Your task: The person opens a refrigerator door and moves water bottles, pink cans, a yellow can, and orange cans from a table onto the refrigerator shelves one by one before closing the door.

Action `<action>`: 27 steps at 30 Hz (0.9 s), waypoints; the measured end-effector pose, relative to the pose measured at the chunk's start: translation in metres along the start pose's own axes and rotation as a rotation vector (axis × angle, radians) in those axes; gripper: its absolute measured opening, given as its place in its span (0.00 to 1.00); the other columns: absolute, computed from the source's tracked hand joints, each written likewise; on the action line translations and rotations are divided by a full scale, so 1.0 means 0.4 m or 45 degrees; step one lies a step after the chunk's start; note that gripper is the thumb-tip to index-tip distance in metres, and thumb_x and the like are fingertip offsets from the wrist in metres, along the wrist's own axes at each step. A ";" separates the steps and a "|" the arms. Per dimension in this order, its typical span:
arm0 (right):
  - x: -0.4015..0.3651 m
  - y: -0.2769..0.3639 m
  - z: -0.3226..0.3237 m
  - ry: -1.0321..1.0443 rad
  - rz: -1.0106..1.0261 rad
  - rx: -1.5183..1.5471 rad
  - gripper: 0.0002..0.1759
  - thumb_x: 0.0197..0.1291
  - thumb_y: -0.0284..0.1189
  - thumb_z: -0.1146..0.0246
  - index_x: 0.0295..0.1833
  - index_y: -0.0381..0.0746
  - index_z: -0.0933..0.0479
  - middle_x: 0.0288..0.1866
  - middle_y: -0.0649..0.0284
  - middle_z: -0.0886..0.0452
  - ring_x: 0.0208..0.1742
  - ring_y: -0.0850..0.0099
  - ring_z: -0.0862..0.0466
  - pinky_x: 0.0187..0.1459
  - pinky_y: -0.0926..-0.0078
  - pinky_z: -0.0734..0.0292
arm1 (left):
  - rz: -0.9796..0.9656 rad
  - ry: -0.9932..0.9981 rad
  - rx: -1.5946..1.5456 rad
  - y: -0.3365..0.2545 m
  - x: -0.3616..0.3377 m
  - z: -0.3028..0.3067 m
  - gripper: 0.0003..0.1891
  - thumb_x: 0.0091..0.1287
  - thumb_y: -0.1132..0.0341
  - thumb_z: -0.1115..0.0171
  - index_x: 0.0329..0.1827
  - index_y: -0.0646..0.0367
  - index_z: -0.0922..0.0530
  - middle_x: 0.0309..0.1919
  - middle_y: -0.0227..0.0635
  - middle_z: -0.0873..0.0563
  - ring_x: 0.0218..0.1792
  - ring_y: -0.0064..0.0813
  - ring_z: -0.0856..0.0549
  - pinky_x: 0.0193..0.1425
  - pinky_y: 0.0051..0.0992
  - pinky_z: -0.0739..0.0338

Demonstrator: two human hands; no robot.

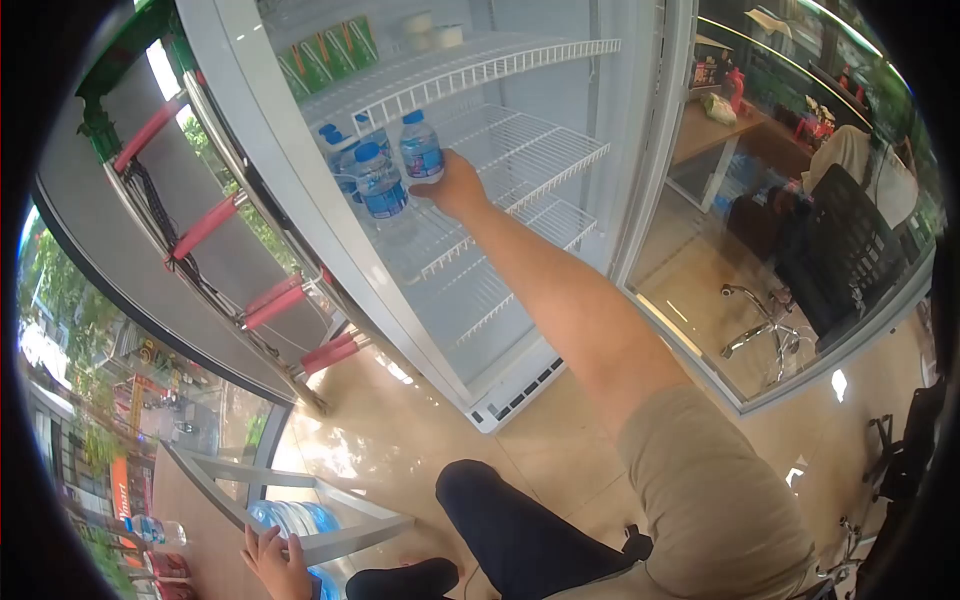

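Note:
My right hand (455,187) reaches into an upright display fridge (345,245) and is closed around the lower part of a small water bottle (421,150) with a blue cap. That bottle stands roughly upright at the second wire shelf (545,150); whether its base touches the shelf is hidden. Just left of it is another blue-capped water bottle (380,185), with more similar bottles (338,150) behind. At the lower left, my left hand (277,565) lies on the edge of a wooden-topped table (212,525), its fingers spread and holding nothing.
The fridge's glass door (740,260) stands open on the right, with an office chair (850,250) seen through it. Green boxes (330,55) sit on the upper shelf. A small bottle (157,530) and red cans (168,566) are on the table. Pink-padded metal rails (205,222) stand left.

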State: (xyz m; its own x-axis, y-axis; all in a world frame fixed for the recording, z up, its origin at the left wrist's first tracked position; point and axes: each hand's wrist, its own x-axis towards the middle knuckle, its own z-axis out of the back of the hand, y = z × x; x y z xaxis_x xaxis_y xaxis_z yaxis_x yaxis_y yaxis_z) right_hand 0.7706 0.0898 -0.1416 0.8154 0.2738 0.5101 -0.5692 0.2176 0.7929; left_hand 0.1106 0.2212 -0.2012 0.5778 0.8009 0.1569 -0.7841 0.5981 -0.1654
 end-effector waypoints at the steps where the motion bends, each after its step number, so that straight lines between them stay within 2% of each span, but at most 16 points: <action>1: 0.002 0.000 -0.006 0.003 -0.007 -0.003 0.37 0.46 0.34 0.12 0.61 0.31 0.18 0.56 0.41 0.11 0.61 0.43 0.12 0.63 0.53 0.17 | -0.003 0.003 0.012 0.001 0.003 -0.002 0.12 0.74 0.62 0.33 0.35 0.61 0.15 0.62 0.38 0.11 0.85 0.54 0.33 0.89 0.64 0.57; 5: -0.004 -0.006 -0.012 -0.004 -0.009 -0.017 0.40 0.48 0.29 0.14 0.67 0.30 0.20 0.60 0.39 0.11 0.63 0.43 0.12 0.65 0.54 0.17 | -0.030 0.007 0.032 0.014 0.010 0.000 0.10 0.74 0.62 0.33 0.38 0.60 0.15 0.60 0.39 0.10 0.85 0.56 0.33 0.89 0.64 0.57; 7: -0.007 -0.012 -0.012 0.013 -0.035 -0.006 0.41 0.48 0.27 0.15 0.69 0.30 0.22 0.60 0.38 0.12 0.64 0.43 0.12 0.65 0.54 0.17 | -0.164 0.114 0.237 -0.010 0.019 0.038 0.21 0.80 0.47 0.37 0.58 0.54 0.09 0.64 0.35 0.09 0.80 0.47 0.25 0.85 0.62 0.45; 8: -0.008 -0.016 -0.017 -0.002 -0.031 -0.035 0.42 0.49 0.26 0.16 0.71 0.31 0.23 0.60 0.38 0.12 0.64 0.43 0.12 0.65 0.53 0.17 | -0.165 0.118 0.239 -0.007 0.019 0.035 0.21 0.80 0.47 0.37 0.58 0.54 0.09 0.64 0.35 0.09 0.80 0.47 0.25 0.85 0.62 0.45; 10: -0.003 -0.015 -0.018 -0.017 -0.019 -0.064 0.42 0.51 0.25 0.17 0.72 0.32 0.25 0.61 0.37 0.12 0.63 0.43 0.12 0.66 0.53 0.17 | -0.145 0.079 0.185 -0.001 0.019 0.027 0.18 0.79 0.50 0.35 0.51 0.55 0.08 0.64 0.32 0.09 0.83 0.48 0.29 0.83 0.63 0.44; 13: -0.001 -0.012 -0.017 0.105 -0.132 -0.056 0.42 0.54 0.24 0.21 0.75 0.34 0.27 0.62 0.38 0.12 0.65 0.43 0.12 0.67 0.54 0.17 | -0.123 0.093 0.197 -0.005 0.020 0.028 0.18 0.79 0.50 0.35 0.51 0.56 0.09 0.64 0.33 0.09 0.82 0.49 0.28 0.83 0.63 0.44; 18: 0.004 -0.030 -0.036 0.169 -0.026 -0.129 0.41 0.57 0.24 0.24 0.77 0.37 0.28 0.68 0.44 0.13 0.69 0.45 0.14 0.69 0.54 0.17 | -0.127 0.090 0.161 -0.011 0.019 0.032 0.17 0.79 0.51 0.35 0.50 0.55 0.09 0.64 0.33 0.09 0.82 0.49 0.28 0.83 0.64 0.44; 23: 0.006 -0.039 -0.040 0.205 -0.010 -0.128 0.39 0.58 0.25 0.25 0.77 0.37 0.26 0.69 0.47 0.13 0.70 0.48 0.14 0.70 0.55 0.18 | -0.097 0.106 0.175 -0.014 0.022 0.035 0.17 0.79 0.51 0.35 0.50 0.55 0.09 0.63 0.34 0.09 0.83 0.49 0.29 0.83 0.63 0.45; 26: 0.012 -0.061 -0.053 0.273 0.057 -0.120 0.36 0.59 0.26 0.27 0.76 0.38 0.23 0.70 0.48 0.13 0.70 0.49 0.14 0.70 0.55 0.18 | -0.060 0.148 0.145 -0.019 0.022 0.040 0.19 0.78 0.49 0.36 0.52 0.55 0.09 0.63 0.35 0.09 0.84 0.50 0.31 0.84 0.65 0.49; 27: 0.016 -0.069 -0.058 0.318 0.103 -0.119 0.35 0.60 0.26 0.28 0.75 0.38 0.21 0.70 0.48 0.13 0.70 0.49 0.14 0.70 0.56 0.18 | -0.103 0.121 0.231 -0.028 0.020 0.044 0.17 0.79 0.52 0.35 0.55 0.55 0.09 0.61 0.36 0.08 0.79 0.48 0.26 0.82 0.61 0.42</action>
State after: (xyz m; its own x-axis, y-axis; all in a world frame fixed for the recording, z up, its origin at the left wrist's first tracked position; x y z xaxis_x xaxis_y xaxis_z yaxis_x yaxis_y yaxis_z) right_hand 0.7889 0.1072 -0.1680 0.7223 0.5135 0.4632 -0.6479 0.2684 0.7128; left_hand 0.1201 0.2202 -0.1811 0.6528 0.7544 0.0686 -0.7570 0.6530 0.0233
